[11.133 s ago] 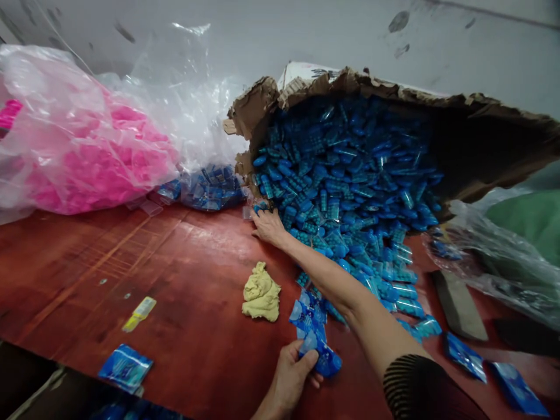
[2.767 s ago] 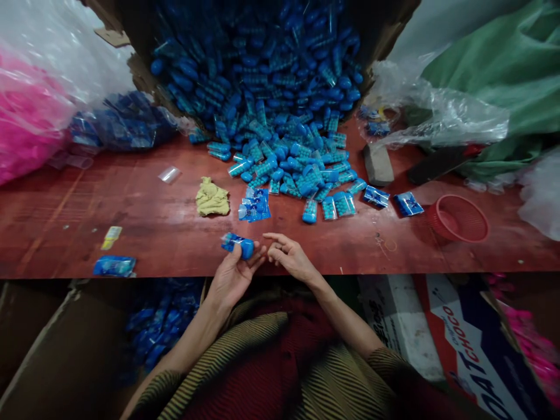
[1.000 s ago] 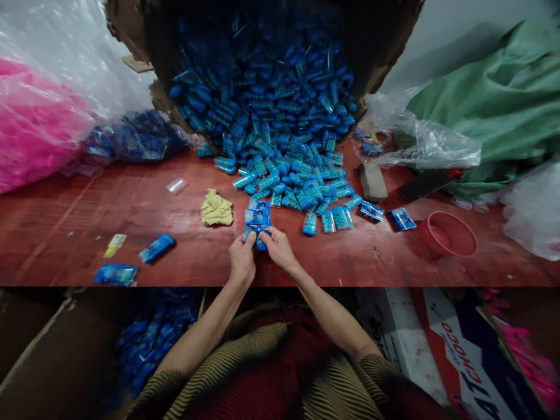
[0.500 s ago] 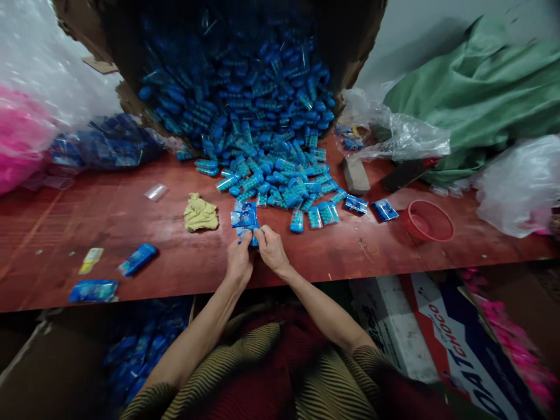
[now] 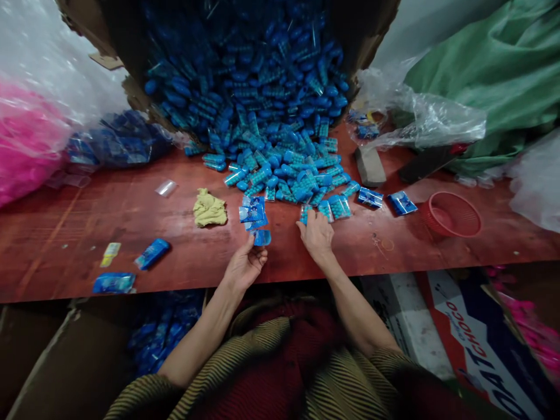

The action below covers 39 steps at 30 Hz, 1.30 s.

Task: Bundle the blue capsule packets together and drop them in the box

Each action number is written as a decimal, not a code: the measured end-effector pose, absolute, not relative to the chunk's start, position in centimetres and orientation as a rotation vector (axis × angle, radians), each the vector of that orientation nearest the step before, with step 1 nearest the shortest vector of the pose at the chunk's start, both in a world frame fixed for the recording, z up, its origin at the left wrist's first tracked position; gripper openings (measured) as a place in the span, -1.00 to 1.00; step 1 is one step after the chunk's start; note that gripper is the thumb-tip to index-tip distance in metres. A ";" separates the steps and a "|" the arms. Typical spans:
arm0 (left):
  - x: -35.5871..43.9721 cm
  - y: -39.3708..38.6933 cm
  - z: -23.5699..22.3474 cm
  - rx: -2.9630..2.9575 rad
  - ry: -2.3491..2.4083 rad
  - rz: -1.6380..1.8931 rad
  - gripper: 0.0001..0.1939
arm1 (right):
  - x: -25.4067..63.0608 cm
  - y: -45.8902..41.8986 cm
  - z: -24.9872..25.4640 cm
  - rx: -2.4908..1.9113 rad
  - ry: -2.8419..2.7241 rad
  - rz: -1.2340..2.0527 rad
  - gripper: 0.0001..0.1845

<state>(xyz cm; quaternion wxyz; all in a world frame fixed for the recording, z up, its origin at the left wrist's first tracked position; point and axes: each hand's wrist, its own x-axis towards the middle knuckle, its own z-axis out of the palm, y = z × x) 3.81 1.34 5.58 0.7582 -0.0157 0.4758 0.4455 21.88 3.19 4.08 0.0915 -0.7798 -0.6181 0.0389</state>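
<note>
My left hand (image 5: 247, 262) pinches a small blue printed wrapper (image 5: 262, 237) between thumb and fingers, just above the table's near part. Right beyond it lies a short stack of flat blue printed wrappers (image 5: 254, 211). To the right, my right hand (image 5: 318, 236) has its fingers closed on a small clear container of blue beads (image 5: 305, 213), which they partly cover. Beside that stand a few similar containers (image 5: 340, 206), at the front of a large heap of blue-capped bead containers (image 5: 284, 169).
The heap spills from a torn cardboard box (image 5: 378, 35). A yellow cloth (image 5: 210, 207) lies left of the wrappers. Blue wrapped packs (image 5: 153, 253) lie at left, others (image 5: 402, 203) at right. Beyond are a grey block (image 5: 370, 166) and a red basket (image 5: 452, 214).
My hands were together at the blue wrapper. My right hand has moved away to the right and onto a bead container, while my left hand keeps the wrapper. The view has shifted slightly.
</note>
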 end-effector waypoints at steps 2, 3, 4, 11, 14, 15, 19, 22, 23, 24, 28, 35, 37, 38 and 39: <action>3.9 1.2 5.6 -0.063 1.024 0.956 -0.74 | 21.6 3.1 3.7 -2.268 -1.930 0.138 -0.74; 3.9 1.2 5.6 -0.075 1.026 0.954 -0.72 | 21.5 3.0 3.6 -2.227 -1.972 0.164 -0.74; 4.0 1.1 5.6 -0.086 1.033 0.955 -0.70 | 21.4 3.0 3.6 -2.186 -2.003 0.197 -0.73; 4.1 0.8 5.1 -0.056 1.075 0.984 -0.73 | 22.4 3.2 3.1 -1.971 -1.867 0.498 -0.69; 4.1 0.7 5.0 -0.024 1.057 1.010 -0.73 | 22.7 3.3 3.3 -1.969 -1.794 0.570 -0.65; 4.2 0.7 5.0 -0.025 1.053 1.015 -0.73 | 22.6 3.3 3.4 -2.000 -1.809 0.542 -0.63; 4.2 0.8 5.1 -0.058 1.046 1.009 -0.71 | 21.8 3.0 3.8 -2.083 -1.910 0.412 -0.54; 4.2 0.9 5.2 -0.079 1.040 0.985 -0.70 | 21.7 3.4 3.6 -2.046 -1.832 0.491 -0.54; 4.2 0.9 5.3 -0.083 1.038 0.980 -0.71 | 21.8 3.6 3.4 -2.003 -1.748 0.610 -0.57; 4.2 0.9 5.3 -0.085 1.037 0.976 -0.72 | 22.1 3.9 3.2 -1.940 -1.636 0.775 -0.60; 4.2 0.9 5.1 -0.079 1.048 0.984 -0.74 | 22.8 4.2 3.4 -1.595 -1.095 1.380 -0.66; 4.5 0.9 4.8 -0.031 1.079 1.046 -0.78 | 21.9 1.9 6.7 -1.213 -0.924 1.604 -0.69; 4.5 0.8 4.8 -0.018 1.073 1.050 -0.79 | 21.6 1.6 7.3 -1.224 -0.993 1.593 -0.71; 4.5 0.8 4.8 -0.011 1.071 1.050 -0.80 | 21.6 1.5 7.4 -1.238 -1.026 1.579 -0.72; 4.5 0.8 4.7 -0.006 1.071 1.050 -0.80 | 21.5 1.5 7.5 -1.253 -1.054 1.564 -0.73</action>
